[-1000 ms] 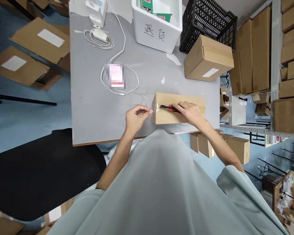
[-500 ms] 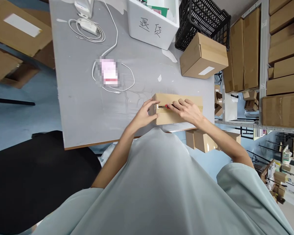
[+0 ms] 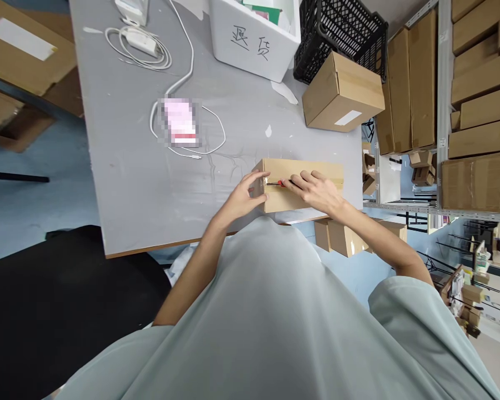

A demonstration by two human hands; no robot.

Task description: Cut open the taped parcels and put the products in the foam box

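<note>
On my head feed: narrow carton [image 3: 289,203] on counter [image 3: 137,194], near front edge; contents hidden. Left hand [image 3: 242,199]: fingers spread across carton's left end. Right hand [image 3: 319,194]: fingers wrapped around red-and-black cutter [image 3: 280,183], tip at top seam near same end. White bin [image 3: 250,58], far side: green pieces [image 3: 274,15] inside. Black crate [image 3: 316,47] beside it; I cannot make out contents. Labelled box [image 3: 344,94] stands before crate.

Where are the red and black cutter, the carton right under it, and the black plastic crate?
Cutter [image 3: 280,183]: head view, on its red part.
Carton [image 3: 281,199]: head view, on the bare near part of its top.
Crate [image 3: 309,56]: head view, on its slotted side wall.
</note>
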